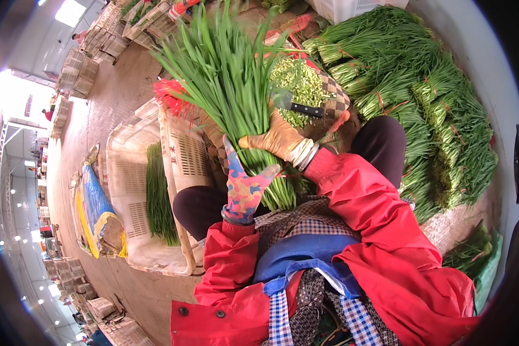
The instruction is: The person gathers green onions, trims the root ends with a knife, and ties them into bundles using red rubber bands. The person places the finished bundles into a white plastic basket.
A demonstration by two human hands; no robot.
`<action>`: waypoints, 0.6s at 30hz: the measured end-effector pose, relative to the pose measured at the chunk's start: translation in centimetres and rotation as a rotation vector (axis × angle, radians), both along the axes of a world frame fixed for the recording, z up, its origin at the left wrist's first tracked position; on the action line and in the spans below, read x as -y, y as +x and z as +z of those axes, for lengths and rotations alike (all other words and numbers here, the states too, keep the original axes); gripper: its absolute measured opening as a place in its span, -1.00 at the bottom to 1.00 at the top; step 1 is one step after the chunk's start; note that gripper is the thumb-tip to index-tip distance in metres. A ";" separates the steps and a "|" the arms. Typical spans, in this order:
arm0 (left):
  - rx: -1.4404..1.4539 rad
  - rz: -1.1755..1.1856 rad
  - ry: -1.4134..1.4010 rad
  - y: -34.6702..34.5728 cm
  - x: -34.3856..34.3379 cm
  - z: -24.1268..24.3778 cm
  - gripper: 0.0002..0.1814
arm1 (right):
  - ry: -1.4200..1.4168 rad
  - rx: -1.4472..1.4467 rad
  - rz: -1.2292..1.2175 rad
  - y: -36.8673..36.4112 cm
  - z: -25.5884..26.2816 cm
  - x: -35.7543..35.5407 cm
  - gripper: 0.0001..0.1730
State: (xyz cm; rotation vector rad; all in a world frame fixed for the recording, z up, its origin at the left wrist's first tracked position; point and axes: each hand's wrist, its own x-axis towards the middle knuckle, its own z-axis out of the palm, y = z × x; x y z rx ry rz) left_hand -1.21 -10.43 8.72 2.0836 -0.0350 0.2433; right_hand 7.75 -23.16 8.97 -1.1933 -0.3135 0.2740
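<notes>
A large bunch of flat green leaves, likely garlic chives (229, 86), stands upright over my lap, its pale stems toward me. My right hand (281, 136), in a tan glove with a whitish cuff, grips the bunch from the right. On its lower left side rests my left hand (246, 181), in a patterned pink and blue glove, thumb and fingers spread. A red tie shows by the stems near my right wrist. Beyond my right hand, a knife with a black handle (307, 110) lies on cut pale stem pieces (300, 80) on a checked cloth.
To the left, a white plastic crate (134, 207) holds a green bunch, and red ties (173, 97) hang at its corner. Many tied bunches (385, 65) lie in rows at the right against a pale wall. A blue and yellow sack (97, 207) stands left of the crate.
</notes>
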 end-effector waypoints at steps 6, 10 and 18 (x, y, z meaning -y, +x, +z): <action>-0.129 0.196 -0.884 0.8 -1.7 -1.6 0.02 | -0.038 -0.121 -0.153 0.9 -2.0 2.6 -0.20; -0.166 -0.026 -0.390 0.9 -2.5 -5.7 -0.15 | -0.054 -0.126 -0.120 -0.2 -1.2 3.1 -0.22; -0.169 0.116 -0.800 6.9 -3.6 -4.1 -0.71 | -0.260 0.043 0.056 -0.8 -2.7 2.1 -0.18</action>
